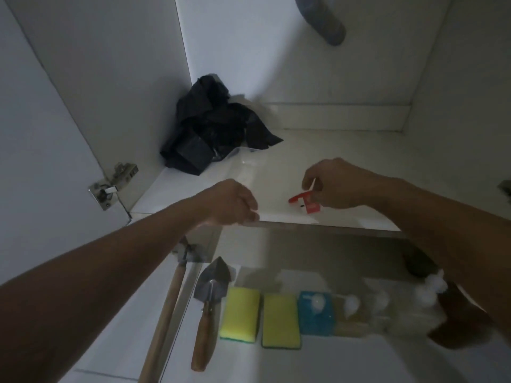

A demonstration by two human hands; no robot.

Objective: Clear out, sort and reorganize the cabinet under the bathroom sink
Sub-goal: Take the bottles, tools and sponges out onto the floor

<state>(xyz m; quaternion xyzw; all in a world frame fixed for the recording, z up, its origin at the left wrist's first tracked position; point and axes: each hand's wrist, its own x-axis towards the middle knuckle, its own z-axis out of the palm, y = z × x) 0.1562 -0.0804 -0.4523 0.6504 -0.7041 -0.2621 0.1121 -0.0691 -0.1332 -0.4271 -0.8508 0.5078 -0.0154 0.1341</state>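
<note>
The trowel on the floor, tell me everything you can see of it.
The trowel is a small hand tool with a pointed grey metal blade, a short metal neck and a brown wooden handle. It lies flat on the pale floor in front of the open cabinet, blade tip toward the cabinet, handle toward the viewer. A yellow sponge lies right beside it, and a longer wooden-handled tool on the other side. Neither hand touches it.
</note>
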